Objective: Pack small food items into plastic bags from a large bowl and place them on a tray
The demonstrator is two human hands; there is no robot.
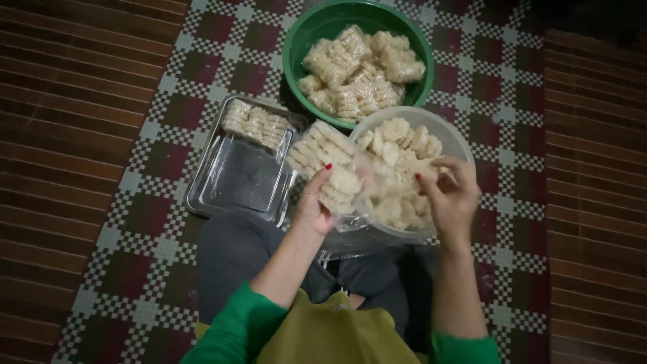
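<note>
Hands first: the left hand [315, 205] grips a clear plastic bag of pale crackers [330, 165], held over the edge of the translucent round plastic bowl [453, 138] of loose crackers; the right hand [450, 195] pinches the bag's open side above that bowl. Beyond sit the green round basin [300, 40] of filled bags and the clear plastic tray [232, 195] on the checked mat [512, 101]. A slack grip could likely tip crackers onto the mat.

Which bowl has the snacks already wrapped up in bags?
The green bowl, farthest from the person. Its crackers sit in clear packets, while the pale bowl beside the right hand holds loose ones.
</note>
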